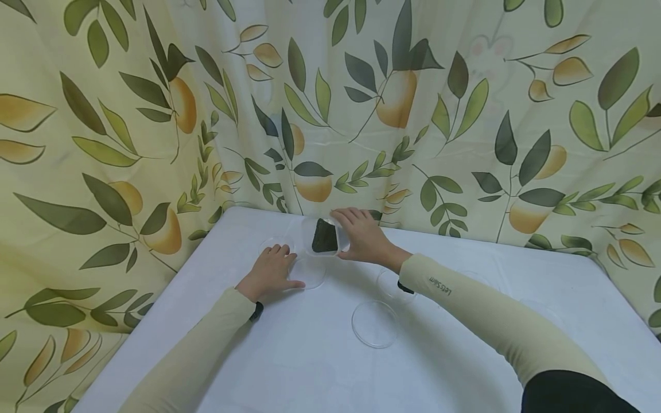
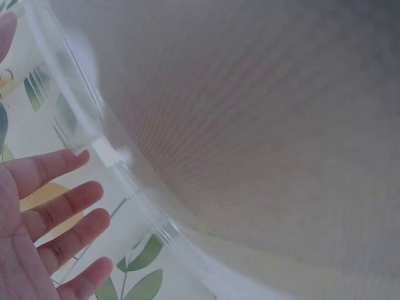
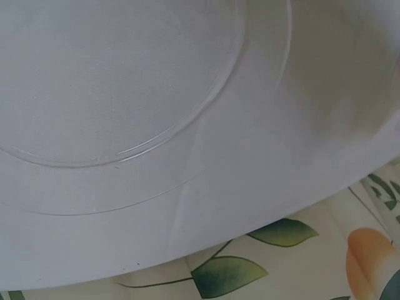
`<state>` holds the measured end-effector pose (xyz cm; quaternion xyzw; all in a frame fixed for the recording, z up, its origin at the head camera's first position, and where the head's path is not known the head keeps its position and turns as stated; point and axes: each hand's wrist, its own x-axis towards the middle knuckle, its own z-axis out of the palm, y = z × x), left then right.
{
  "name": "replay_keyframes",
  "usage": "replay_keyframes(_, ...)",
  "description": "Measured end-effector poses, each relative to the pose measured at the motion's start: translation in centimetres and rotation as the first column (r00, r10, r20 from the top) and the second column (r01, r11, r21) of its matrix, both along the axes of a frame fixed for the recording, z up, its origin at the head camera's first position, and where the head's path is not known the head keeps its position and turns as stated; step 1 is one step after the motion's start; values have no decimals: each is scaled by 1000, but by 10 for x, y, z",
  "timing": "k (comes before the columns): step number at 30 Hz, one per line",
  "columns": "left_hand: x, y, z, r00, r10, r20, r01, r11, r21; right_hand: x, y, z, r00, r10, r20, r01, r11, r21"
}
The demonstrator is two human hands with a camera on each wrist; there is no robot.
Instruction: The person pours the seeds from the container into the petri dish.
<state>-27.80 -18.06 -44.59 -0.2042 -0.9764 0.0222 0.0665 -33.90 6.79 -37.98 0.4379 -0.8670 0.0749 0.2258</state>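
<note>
At the far side of the white table, my right hand (image 1: 364, 235) grips a clear plastic container (image 1: 308, 245) by its right side, thumb in front and fingers behind. Inside it is a dark green, roughly wedge-shaped piece (image 1: 325, 236), its surface rough; I cannot tell its exact kind. To the left, my left hand (image 1: 271, 269) spreads over the table beside a clear round dish (image 1: 308, 273). The left wrist view shows that left hand (image 2: 47, 228) with fingers extended, fingertips by the clear rims (image 2: 140, 197). My right hand is outside the right wrist view.
Another clear round dish (image 1: 375, 324) lies nearer on the white table (image 1: 289, 367), with one more (image 1: 395, 285) partly under the right forearm. Faint clear round outlines show farther right. A leaf-patterned curtain (image 1: 330, 115) hangs behind the table's back edge.
</note>
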Motion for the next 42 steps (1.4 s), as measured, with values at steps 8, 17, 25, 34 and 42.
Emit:
replay_keyframes(8,1,0,1,1000,3,7,-3,1000,7,-1,-1,-3,997,17,-73,-14,999,39)
replay_keyframes(17,1,1,1,1000,-1,11,1,1000,4,-2,-4,-8,988,56,-145,-49,998,49)
replay_keyframes(25,0,0,1,1000,2,5,-2,1000,-9,-1,-6,-10,985,70,-155,-58,995,82)
replay_keyframes(34,1,-1,2,1000,-10,-18,10,1000,-5,0,-9,-12,986,89,-141,-74,991,108)
replay_keyframes(42,2,1,4,1000,-2,6,2,1000,-4,-1,-9,-14,976,123,-179,-99,985,139)
